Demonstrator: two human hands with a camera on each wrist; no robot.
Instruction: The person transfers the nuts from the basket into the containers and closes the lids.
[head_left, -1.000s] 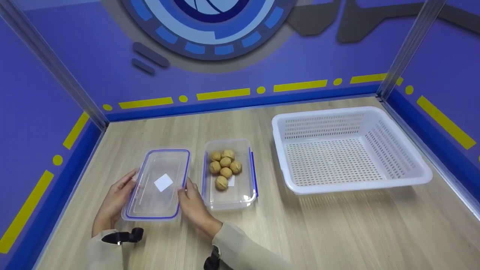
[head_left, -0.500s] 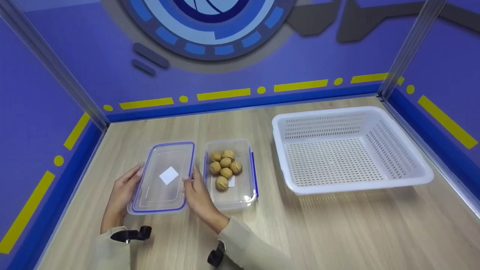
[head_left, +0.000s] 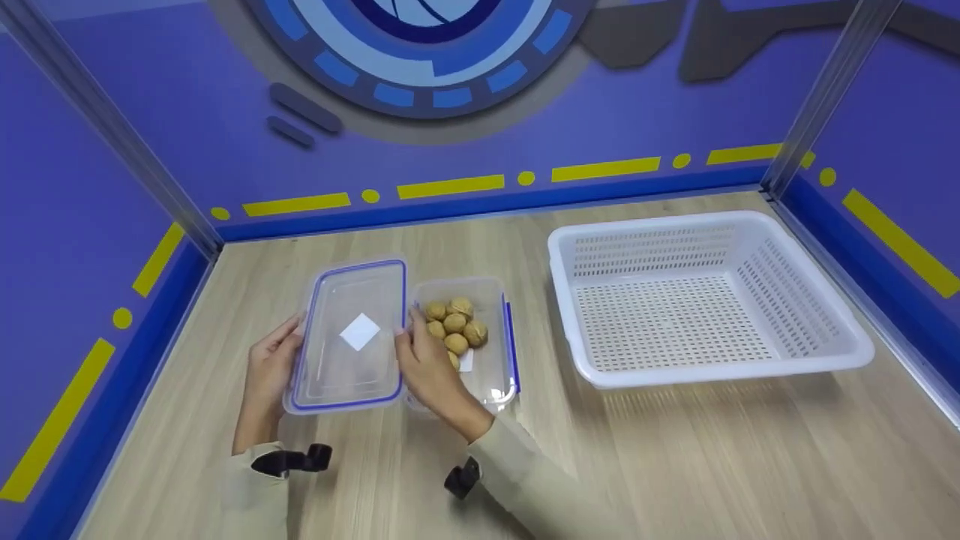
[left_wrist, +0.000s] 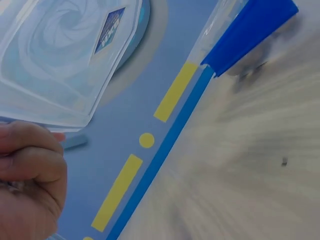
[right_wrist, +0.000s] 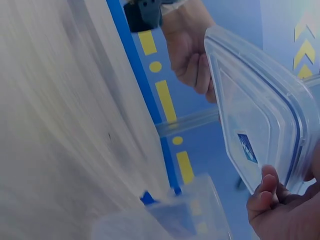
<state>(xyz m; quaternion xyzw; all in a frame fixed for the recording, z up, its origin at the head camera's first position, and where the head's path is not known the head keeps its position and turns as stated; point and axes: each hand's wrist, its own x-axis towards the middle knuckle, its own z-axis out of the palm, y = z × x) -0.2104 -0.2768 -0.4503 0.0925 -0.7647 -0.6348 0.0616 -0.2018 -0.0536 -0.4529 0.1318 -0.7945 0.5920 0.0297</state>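
A clear plastic lid (head_left: 330,375) with a blue seal and a white diamond label is held up between both hands. My left hand (head_left: 268,367) grips its left edge. On the right edge, my right hand (head_left: 435,371) pinches it, thumb on the upper face and fingers (right_wrist: 266,192) under it in the right wrist view. Right beside the lid stands a clear food container (head_left: 491,386) with a blue clip along its right side. Several walnuts (head_left: 454,323) lie in its far part, and my right hand hides some of them from the head camera.
A large white perforated basket (head_left: 720,375) stands to the right of the container on the wooden table (head_left: 690,457). Blue-purple panels (head_left: 465,150) with yellow marks enclose the back and both sides.
Both hands have carried the lid to the right and farther back, raising it. Its right edge now overlaps the container's left side in the head view. Container and basket stay put.
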